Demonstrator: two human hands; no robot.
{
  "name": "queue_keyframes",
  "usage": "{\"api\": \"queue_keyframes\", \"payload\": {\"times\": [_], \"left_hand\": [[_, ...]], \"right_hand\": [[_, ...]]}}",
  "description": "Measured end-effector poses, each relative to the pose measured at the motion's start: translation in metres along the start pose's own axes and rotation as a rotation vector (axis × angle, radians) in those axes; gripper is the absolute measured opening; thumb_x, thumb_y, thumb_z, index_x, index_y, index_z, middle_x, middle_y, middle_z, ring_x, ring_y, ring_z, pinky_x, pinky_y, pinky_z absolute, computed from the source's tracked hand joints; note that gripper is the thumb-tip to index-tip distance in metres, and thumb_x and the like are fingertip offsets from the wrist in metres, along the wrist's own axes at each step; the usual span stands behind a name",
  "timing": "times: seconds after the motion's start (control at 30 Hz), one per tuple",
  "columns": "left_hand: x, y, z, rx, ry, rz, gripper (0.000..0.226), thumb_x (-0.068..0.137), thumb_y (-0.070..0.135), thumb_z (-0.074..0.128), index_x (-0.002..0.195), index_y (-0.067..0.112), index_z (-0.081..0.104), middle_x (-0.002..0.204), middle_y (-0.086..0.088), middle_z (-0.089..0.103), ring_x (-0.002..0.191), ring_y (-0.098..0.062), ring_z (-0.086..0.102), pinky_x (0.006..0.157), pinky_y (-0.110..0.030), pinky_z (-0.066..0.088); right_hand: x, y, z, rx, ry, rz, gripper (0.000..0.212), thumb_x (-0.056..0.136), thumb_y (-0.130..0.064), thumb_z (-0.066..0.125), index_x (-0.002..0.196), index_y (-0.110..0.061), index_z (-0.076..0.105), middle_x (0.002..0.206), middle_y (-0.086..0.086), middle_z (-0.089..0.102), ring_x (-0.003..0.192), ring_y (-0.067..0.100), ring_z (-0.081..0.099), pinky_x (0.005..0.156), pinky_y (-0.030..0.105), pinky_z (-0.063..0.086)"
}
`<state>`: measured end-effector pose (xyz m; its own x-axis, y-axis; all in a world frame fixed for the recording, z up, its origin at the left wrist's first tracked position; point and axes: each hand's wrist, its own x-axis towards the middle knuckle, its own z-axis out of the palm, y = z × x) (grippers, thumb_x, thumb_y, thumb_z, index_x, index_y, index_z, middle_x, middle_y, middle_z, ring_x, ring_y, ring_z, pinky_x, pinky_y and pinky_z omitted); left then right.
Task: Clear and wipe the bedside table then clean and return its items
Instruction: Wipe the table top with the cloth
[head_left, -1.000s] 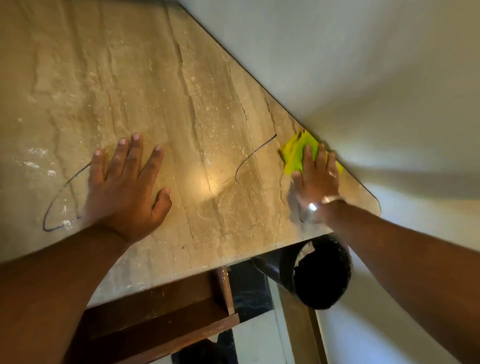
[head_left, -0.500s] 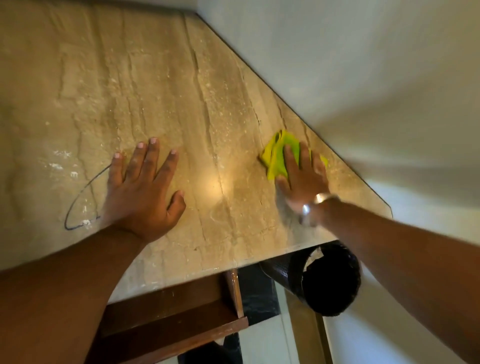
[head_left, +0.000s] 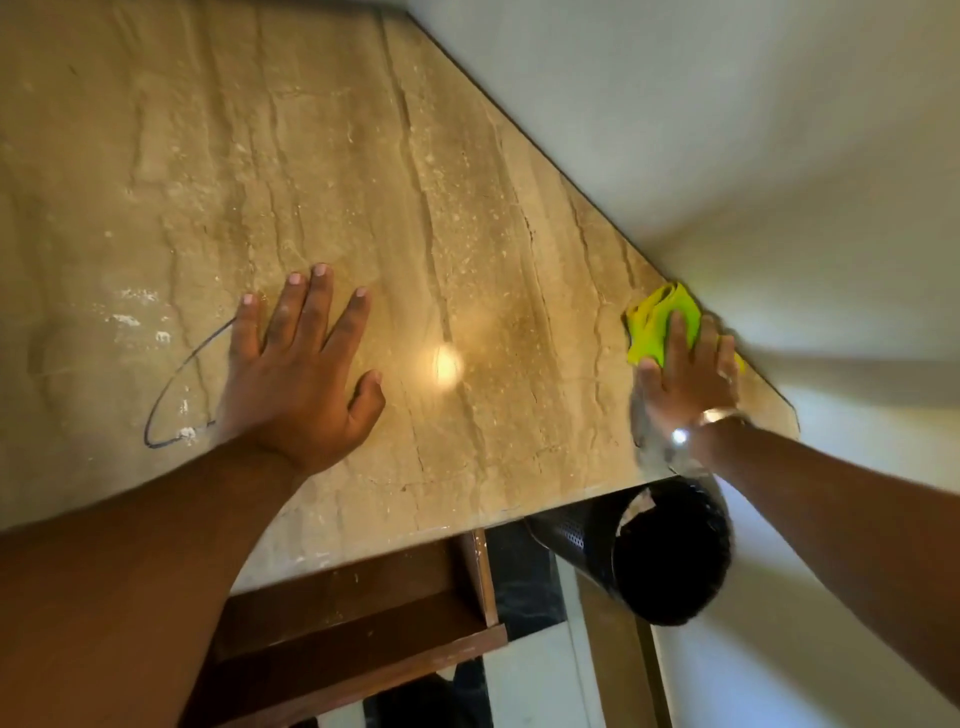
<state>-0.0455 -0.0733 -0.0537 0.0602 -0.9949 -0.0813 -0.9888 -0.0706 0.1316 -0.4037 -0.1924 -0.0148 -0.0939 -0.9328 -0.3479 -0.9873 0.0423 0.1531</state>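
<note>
The right hand is laid flat on a yellow-green cloth, with the fingers straight and pressed onto it; nothing is curled round the fabric, so the grip is open. The cloth is bunched under the fingers and is pushed close against the wall, near the far right corner of the worktop. A bright metal band is worn at the right wrist.

The left hand is spread flat on the worktop, well apart from the cloth, with the fingers straight and splayed and the thumb held out to the side. Nothing is held by it; its grip is open too.

The worktop is made of beige stone crossed by darker veins (a bright spot of reflected light is seen between the two hands). A thin dark looped line is seen on the surface just left of the left hand, partly covered by it, with pale specks scattered near it.

Below the near edge of the worktop, an open brown wooden drawer is seen. Beside it to the right, under the corner, a black perforated bin is placed. The wall is pale and plain.
</note>
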Motion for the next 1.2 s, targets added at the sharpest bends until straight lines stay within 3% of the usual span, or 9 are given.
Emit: {"api": "queue_keyframes", "payload": {"times": [0.1, 0.27, 0.33, 0.47, 0.57, 0.9, 1.07, 1.13, 1.2], "left_hand": [[-0.001, 0.001, -0.002, -0.007, 0.000, -0.002, 0.078, 0.087, 0.050, 0.039, 0.157, 0.016, 0.027, 0.163, -0.021, 0.022, 0.150, -0.040, 0.022, 0.119, -0.060, 0.008], [-0.001, 0.001, -0.003, -0.011, -0.010, -0.012, 0.078, 0.087, 0.050, 0.037, 0.157, 0.018, 0.025, 0.164, -0.021, 0.021, 0.150, -0.039, 0.021, 0.120, -0.059, 0.008], [-0.001, 0.000, -0.003, -0.014, -0.014, -0.011, 0.079, 0.087, 0.051, 0.038, 0.157, 0.018, 0.026, 0.164, -0.021, 0.021, 0.150, -0.040, 0.021, 0.120, -0.059, 0.008], [-0.001, 0.000, -0.003, -0.017, -0.016, -0.006, 0.079, 0.086, 0.050, 0.039, 0.156, 0.016, 0.028, 0.163, -0.022, 0.022, 0.149, -0.041, 0.022, 0.119, -0.059, 0.007], [0.000, 0.001, -0.003, -0.021, -0.023, -0.005, 0.079, 0.086, 0.050, 0.039, 0.156, 0.016, 0.028, 0.164, -0.022, 0.021, 0.149, -0.040, 0.022, 0.119, -0.060, 0.007], [0.000, 0.001, -0.009, 0.003, -0.044, -0.016, 0.084, 0.087, 0.051, 0.035, 0.155, 0.002, 0.025, 0.163, -0.021, 0.023, 0.151, -0.037, 0.023, 0.121, -0.059, 0.012], [-0.040, -0.035, -0.012, -0.020, -0.073, -0.065, 0.084, 0.090, 0.056, 0.036, 0.156, 0.005, 0.021, 0.163, -0.021, 0.023, 0.150, -0.039, 0.024, 0.119, -0.060, 0.016], [-0.073, -0.065, -0.013, 0.008, -0.085, -0.148, 0.086, 0.089, 0.064, 0.034, 0.156, 0.010, 0.025, 0.164, -0.021, 0.021, 0.150, -0.041, 0.022, 0.119, -0.061, 0.014], [-0.092, -0.081, -0.015, 0.018, -0.113, -0.200, 0.086, 0.088, 0.065, 0.034, 0.157, 0.014, 0.028, 0.164, -0.021, 0.019, 0.150, -0.042, 0.022, 0.119, -0.062, 0.011]], "right_hand": [[0.009, -0.060, 0.000, 0.011, 0.025, 0.030, 0.070, 0.094, -0.043, 0.034, 0.151, -0.017, 0.001, 0.157, 0.021, 0.000, 0.142, 0.044, 0.001, 0.115, 0.054, 0.006], [-0.084, -0.072, 0.033, -0.028, 0.083, -0.665, 0.075, 0.087, -0.048, 0.035, 0.151, -0.031, -0.001, 0.159, 0.006, -0.003, 0.144, 0.037, -0.007, 0.111, 0.051, 0.000], [-0.106, -0.017, 0.042, -0.058, 0.012, -0.712, 0.076, 0.087, -0.044, 0.041, 0.151, -0.033, 0.002, 0.160, 0.003, -0.003, 0.145, 0.032, -0.009, 0.112, 0.053, 0.003], [-0.056, 0.061, 0.024, -0.002, 0.000, -0.061, 0.073, 0.085, -0.040, 0.026, 0.150, -0.009, 0.012, 0.156, 0.025, 0.010, 0.142, 0.042, 0.008, 0.114, 0.055, 0.010], [-0.031, 0.010, 0.016, 0.086, 0.070, 0.247, 0.073, 0.086, -0.040, 0.027, 0.149, -0.006, 0.015, 0.152, 0.030, 0.014, 0.137, 0.047, 0.017, 0.113, 0.053, 0.013], [0.028, -0.218, -0.033, 0.039, 0.130, -0.503, 0.070, 0.090, -0.043, 0.037, 0.151, -0.022, 0.009, 0.159, 0.013, 0.001, 0.143, 0.041, -0.001, 0.115, 0.054, 0.004], [-0.100, -0.111, 0.019, -0.088, 0.048, -0.918, 0.075, 0.086, -0.044, 0.044, 0.151, -0.026, 0.010, 0.159, 0.011, 0.010, 0.143, 0.041, 0.008, 0.114, 0.056, 0.014], [-0.110, -0.059, 0.024, -0.117, -0.015, -0.901, 0.085, 0.084, -0.043, 0.057, 0.151, -0.032, 0.005, 0.159, 0.007, 0.008, 0.143, 0.038, 0.010, 0.111, 0.053, 0.011], [-0.067, -0.049, 0.014, -0.171, -0.011, -0.769, 0.080, 0.087, -0.050, 0.044, 0.148, -0.036, -0.007, 0.159, 0.007, 0.001, 0.144, 0.037, 0.005, 0.112, 0.051, 0.008]]}}
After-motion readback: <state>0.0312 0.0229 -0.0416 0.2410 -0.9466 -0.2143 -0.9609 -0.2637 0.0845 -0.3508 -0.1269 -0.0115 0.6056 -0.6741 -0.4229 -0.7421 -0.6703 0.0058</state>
